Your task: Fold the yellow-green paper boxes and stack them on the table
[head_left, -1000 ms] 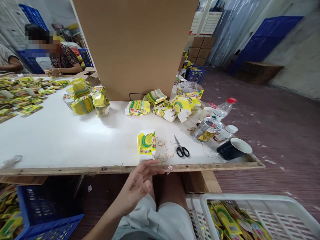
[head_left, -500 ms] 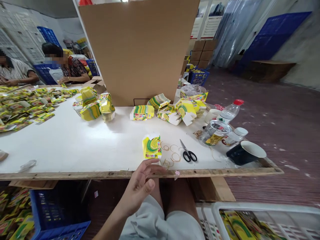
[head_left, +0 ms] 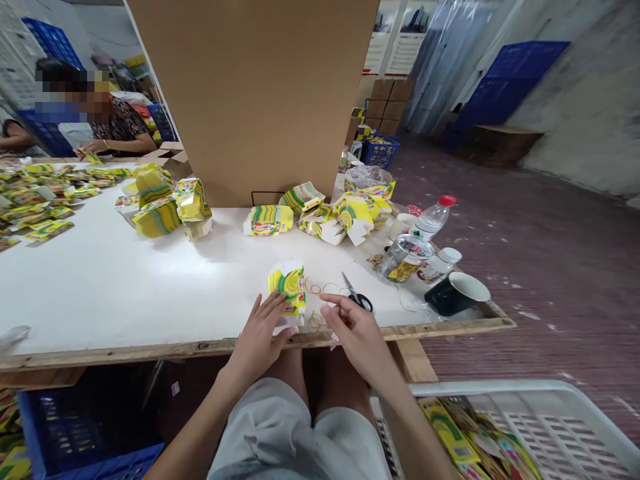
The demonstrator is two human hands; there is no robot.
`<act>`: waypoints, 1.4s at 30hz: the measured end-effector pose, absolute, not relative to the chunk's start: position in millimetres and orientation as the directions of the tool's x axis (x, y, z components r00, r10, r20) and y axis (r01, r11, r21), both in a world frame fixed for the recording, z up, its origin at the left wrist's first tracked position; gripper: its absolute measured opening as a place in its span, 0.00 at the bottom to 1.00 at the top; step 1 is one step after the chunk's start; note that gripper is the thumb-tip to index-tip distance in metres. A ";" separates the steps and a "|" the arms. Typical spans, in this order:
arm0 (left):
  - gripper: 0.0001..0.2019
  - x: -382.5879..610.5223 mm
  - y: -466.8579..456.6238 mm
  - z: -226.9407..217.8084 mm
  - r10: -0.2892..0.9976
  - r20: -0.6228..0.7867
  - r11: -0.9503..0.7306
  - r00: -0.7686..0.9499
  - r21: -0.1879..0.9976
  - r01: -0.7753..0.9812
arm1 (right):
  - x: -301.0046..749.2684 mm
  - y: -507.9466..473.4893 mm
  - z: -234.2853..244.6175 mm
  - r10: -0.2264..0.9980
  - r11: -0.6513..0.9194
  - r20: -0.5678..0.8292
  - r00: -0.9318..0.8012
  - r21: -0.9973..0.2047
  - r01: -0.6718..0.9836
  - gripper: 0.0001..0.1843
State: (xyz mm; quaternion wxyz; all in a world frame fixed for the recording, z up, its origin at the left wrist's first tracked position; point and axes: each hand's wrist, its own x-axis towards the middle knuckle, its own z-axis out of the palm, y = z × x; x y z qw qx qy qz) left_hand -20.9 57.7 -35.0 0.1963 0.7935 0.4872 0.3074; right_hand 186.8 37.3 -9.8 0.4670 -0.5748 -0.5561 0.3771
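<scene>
A stack of flat yellow-and-green printed cartons (head_left: 293, 280) lies near the table's front edge. My left hand (head_left: 263, 337) rests its spread fingers on the stack's near left part, covering some of it. To the right, my right hand (head_left: 357, 330) hovers over the rubber bands (head_left: 315, 321), thumb and index finger slightly apart and the other fingers loosely curled. I see nothing between its fingertips. Black-handled scissors (head_left: 357, 293) lie just beyond that hand, which stands close to their handles.
More carton bundles (head_left: 270, 220) stand along a large cardboard sheet (head_left: 250, 100). A dark mug (head_left: 455, 293), a clear jar (head_left: 405, 259) and a red-capped bottle (head_left: 435, 217) line the right edge. A white crate (head_left: 550, 427) sits below right. Another person (head_left: 125, 127) works at far left.
My right hand has come into view over the rubber bands. My left hand has moved left and forward onto the carton stack, its fingers spread. The view has shifted rightward.
</scene>
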 end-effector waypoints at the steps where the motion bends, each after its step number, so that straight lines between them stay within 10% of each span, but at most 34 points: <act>1: 0.23 -19.1 54.8 -35.8 0.890 0.281 -0.454 0.358 0.609 0.650 | 182.4 51.6 -19.1 0.991 0.032 0.071 0.118 -0.951 0.306 0.16; 21: 0.27 -13.2 43.2 -37.2 0.928 0.226 -0.335 0.297 0.855 0.396 | 120.4 67.8 -46.7 0.907 0.149 0.263 0.330 -0.931 0.332 0.12; 28: 0.12 -20.6 33.2 -15.1 0.956 0.223 -0.234 -0.189 0.971 -0.039 | 130.4 36.7 -30.4 0.955 0.057 0.078 0.288 -0.995 0.082 0.12; 33: 0.19 -15.9 30.2 -9.1 0.980 -0.069 0.159 0.187 0.833 -0.531 | 134.9 3.1 -22.3 0.989 -0.097 -0.126 0.073 -0.944 -0.315 0.15; 42: 0.26 -1.0 17.3 -11.9 0.870 -0.062 0.375 0.490 0.729 -0.573 | 139.3 -9.8 -23.4 0.974 -0.178 -0.226 0.026 -0.828 -0.531 0.13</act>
